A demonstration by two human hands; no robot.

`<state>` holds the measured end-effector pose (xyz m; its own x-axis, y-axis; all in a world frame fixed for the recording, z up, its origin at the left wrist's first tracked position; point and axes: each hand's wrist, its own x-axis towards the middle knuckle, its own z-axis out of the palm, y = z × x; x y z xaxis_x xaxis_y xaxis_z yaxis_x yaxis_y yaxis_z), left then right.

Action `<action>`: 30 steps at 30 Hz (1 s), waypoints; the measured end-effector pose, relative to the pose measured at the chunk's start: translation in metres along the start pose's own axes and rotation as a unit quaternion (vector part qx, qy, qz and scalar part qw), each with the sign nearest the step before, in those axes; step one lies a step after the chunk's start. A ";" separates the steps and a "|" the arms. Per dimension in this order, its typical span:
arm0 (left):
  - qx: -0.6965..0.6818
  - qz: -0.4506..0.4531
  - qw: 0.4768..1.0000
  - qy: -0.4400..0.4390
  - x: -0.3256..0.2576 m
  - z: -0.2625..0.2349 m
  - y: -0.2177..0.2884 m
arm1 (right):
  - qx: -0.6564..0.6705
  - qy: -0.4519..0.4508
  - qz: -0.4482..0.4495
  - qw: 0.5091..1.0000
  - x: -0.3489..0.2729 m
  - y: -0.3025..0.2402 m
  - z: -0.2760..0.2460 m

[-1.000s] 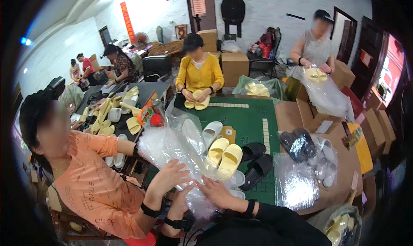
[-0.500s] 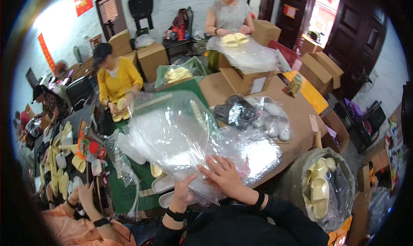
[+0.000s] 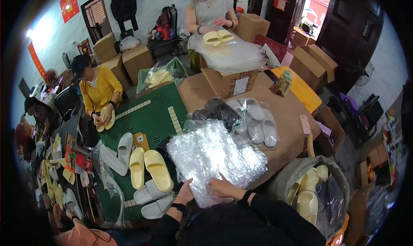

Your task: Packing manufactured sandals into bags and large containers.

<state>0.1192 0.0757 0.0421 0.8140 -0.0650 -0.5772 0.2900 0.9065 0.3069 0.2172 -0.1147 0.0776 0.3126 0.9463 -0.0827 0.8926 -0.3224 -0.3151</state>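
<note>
A stack of clear plastic bags (image 3: 215, 158) lies on the table in front of me. My right hand (image 3: 221, 188) rests flat on its near edge with the fingers spread. At the stack's lower left corner my left hand (image 3: 186, 193) grips the plastic. Both forearms wear black sleeves, and each wrist has a dark band. Just left of the stack a pair of yellow slippers (image 3: 148, 170) lies on the green mat (image 3: 150, 117), with white slippers (image 3: 150, 198) below them.
Dark and white slippers (image 3: 249, 119) in plastic lie beyond the stack. A bag of yellow slippers (image 3: 309, 194) stands at my right. Cardboard boxes (image 3: 230, 80) sit on the table's far end. Other people handle slippers at the left and far side.
The view has swung and settled over the table. The plastic stack, lifted and spread half a second ago, now lies flat on the table under both my hands.
</note>
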 end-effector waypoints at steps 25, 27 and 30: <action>0.359 0.002 0.919 0.166 0.001 -0.033 0.049 | 0.133 -0.453 0.083 0.878 0.034 0.106 -0.072; 0.226 0.052 0.971 0.059 -0.002 -0.021 0.043 | 0.088 -0.290 0.109 0.947 0.039 0.101 -0.070; 0.102 -0.063 0.992 -0.044 -0.014 0.018 0.041 | 0.015 -0.136 0.133 0.982 0.040 0.092 -0.051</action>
<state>0.1292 0.1060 0.0763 0.8026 -0.2171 -0.5556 0.4813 0.7858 0.3883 0.3280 -0.1078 0.0940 0.4309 0.8018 -0.4140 0.7800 -0.5617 -0.2761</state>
